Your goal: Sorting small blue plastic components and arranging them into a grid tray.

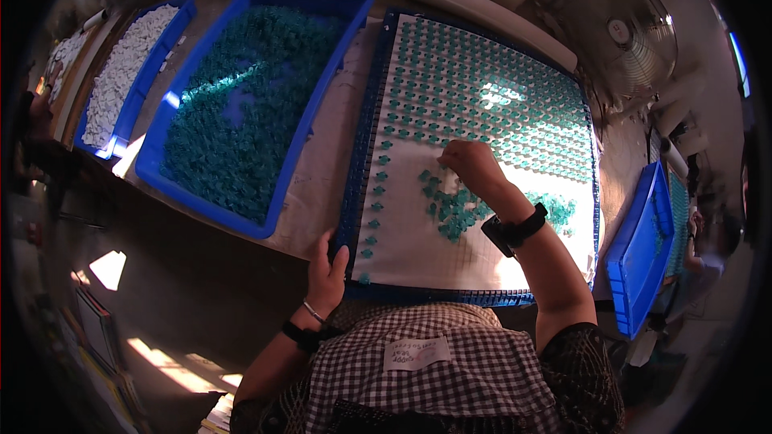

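A shallow blue-edged tray [363, 133] lies in front of me, lined with a white sheet [402, 233]. Rows of small teal pieces [450, 72] cover its far part, and one column runs down its left side. A loose pile of the same pieces [454, 213] lies near the middle. My right hand [476, 167] is over the sheet below the rows, fingertips pinched together; what is between them is too small to make out. At the tray's front left corner my left hand [326, 277] grips the edge, thumb toward the tray, fingers along its outer side.
To the left stands a large blue bin [273, 213] of teal pieces, beyond it a bin of white pieces [129, 76]. A blue tray [627, 273] tilts at the right. A fan [623, 32] and a long pale roll [490, 20] are behind. Another person [712, 257] is at far right.
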The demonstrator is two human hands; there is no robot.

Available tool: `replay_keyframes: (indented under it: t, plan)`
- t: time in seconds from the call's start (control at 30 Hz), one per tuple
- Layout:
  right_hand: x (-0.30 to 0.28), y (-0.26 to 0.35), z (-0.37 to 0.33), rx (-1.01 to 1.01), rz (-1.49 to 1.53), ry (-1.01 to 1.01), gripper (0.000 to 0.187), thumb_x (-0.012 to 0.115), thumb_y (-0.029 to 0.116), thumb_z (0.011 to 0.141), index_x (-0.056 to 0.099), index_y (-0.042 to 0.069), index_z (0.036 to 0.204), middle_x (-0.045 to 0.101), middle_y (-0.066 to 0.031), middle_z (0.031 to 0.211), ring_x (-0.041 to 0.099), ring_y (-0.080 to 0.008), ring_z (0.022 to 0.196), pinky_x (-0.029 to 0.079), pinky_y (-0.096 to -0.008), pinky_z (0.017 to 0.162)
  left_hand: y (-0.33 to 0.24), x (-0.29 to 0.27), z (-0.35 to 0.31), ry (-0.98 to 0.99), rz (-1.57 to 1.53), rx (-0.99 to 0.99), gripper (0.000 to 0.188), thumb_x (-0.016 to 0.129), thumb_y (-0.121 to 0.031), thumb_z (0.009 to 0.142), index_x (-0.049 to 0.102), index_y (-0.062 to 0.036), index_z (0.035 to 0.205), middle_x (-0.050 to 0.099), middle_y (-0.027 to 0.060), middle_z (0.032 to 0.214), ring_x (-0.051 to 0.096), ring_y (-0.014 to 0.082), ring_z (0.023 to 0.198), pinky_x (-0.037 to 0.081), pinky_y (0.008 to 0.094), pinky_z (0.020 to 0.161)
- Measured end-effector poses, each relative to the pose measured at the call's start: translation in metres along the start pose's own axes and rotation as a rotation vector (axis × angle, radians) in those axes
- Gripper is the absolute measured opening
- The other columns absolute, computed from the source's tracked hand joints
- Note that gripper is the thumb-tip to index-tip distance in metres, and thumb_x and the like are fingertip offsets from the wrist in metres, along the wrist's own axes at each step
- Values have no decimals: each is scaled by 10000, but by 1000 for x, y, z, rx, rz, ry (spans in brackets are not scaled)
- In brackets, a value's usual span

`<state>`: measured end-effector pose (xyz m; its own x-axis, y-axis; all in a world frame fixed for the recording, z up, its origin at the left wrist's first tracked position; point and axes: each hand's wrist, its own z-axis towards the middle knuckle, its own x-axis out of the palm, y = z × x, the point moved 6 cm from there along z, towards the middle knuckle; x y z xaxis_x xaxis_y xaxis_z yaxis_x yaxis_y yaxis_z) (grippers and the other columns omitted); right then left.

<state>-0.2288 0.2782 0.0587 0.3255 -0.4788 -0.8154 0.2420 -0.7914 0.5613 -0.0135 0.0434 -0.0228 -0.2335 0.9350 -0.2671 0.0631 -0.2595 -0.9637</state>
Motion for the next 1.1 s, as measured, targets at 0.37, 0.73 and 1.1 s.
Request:
replay_keyframes:
  t: [0.37, 0.73, 1.1]
  plan:
    - [4, 11, -10, -272, -39, -43, 142, 636, 86, 807, 628, 69, 948, 585, -109, 902, 614, -316, 823, 501, -394, 721, 5, -3, -3, 10, -73, -49, 480, 527, -277, 941, 436, 55, 1275, 557, 203, 1176, 546, 285, 1080, 415, 370, 933]
    - [23, 52, 20, -242, 89, -110, 146, 625, 96, 822, 668, 25, 942, 659, -147, 933, 630, -321, 868, 501, -379, 777, -3, -4, -2, 30, -43, -61, 485, 554, -248, 926, 427, 69, 1270, 554, 215, 1165, 545, 282, 1076, 417, 371, 925]
    - [33, 49, 30, -311, -69, -99, 159, 632, 141, 810, 674, 47, 931, 656, -140, 881, 625, -324, 857, 497, -400, 752, -6, -3, -1, 2, -13, -8, 472, 582, -238, 909, 453, 60, 1252, 556, 217, 1160, 552, 312, 1065, 419, 376, 923]
